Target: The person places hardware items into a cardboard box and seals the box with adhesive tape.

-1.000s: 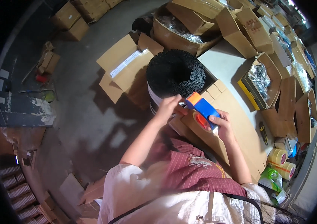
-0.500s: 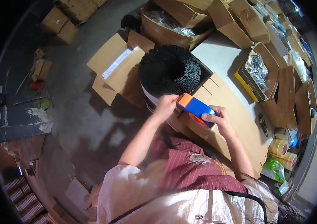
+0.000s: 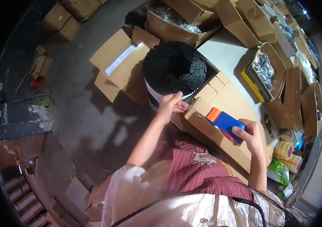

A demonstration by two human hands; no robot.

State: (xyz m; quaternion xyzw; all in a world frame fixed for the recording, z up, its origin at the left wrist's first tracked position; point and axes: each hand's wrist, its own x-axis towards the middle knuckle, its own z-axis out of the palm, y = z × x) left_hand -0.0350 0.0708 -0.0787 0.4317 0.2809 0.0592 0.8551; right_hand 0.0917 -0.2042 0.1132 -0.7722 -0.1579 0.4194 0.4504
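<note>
A tape dispenser [image 3: 227, 126], blue with an orange front end, is gripped in my right hand [image 3: 249, 135], thumb on its side. It is held over a brown cardboard box [image 3: 202, 115] lying in front of me. My left hand [image 3: 170, 108] is at the box's left end, its thumb apart from its bent fingers. The fingertips reach the box's edge, and I see nothing held in them. Whether a strip of tape runs between the hands cannot be made out. Just beyond my left hand stands a round bundle of black tubes [image 3: 157, 72] with a white wrap.
An open carton [image 3: 110, 56] sits left of the bundle. Boxes with bagged parts, one a yellow-sided box [image 3: 252, 86], line the right and back. A utility knife [image 3: 268, 125], tape rolls [image 3: 283, 149] and a green package [image 3: 277, 170] lie at the right.
My right hand has moved right with the tape dispenser, away from my left hand. My left hand stays by the box's left end, and its fingers have separated from the dispenser's front.
</note>
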